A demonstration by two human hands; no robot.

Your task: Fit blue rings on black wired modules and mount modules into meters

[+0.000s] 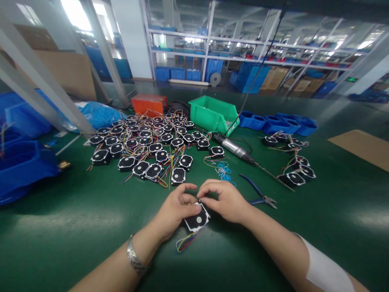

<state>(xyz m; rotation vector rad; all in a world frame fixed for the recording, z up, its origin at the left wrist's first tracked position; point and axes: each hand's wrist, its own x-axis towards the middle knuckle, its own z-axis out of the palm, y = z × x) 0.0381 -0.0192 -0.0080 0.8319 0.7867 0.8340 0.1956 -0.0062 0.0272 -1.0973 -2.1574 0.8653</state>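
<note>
My left hand (175, 209) and my right hand (226, 199) meet over the green table (75, 239) near its front. Between them they hold a small black square motor (197, 220) with a white round face and coloured wires (184, 242) trailing down toward me. Fingers of both hands are curled and pinch at the motor's upper edge. A metal watch band (135, 259) sits on my left wrist. Blue-handled pliers (257, 192) lie just right of my right hand.
A large heap of the same black motors (146, 144) with wires covers the table's middle. A smaller group (291, 162) lies at the right. An electric screwdriver (240, 153), a green bin (212, 114), an orange box (148, 104), blue trays (278, 123) and blue bins (21, 162) stand around.
</note>
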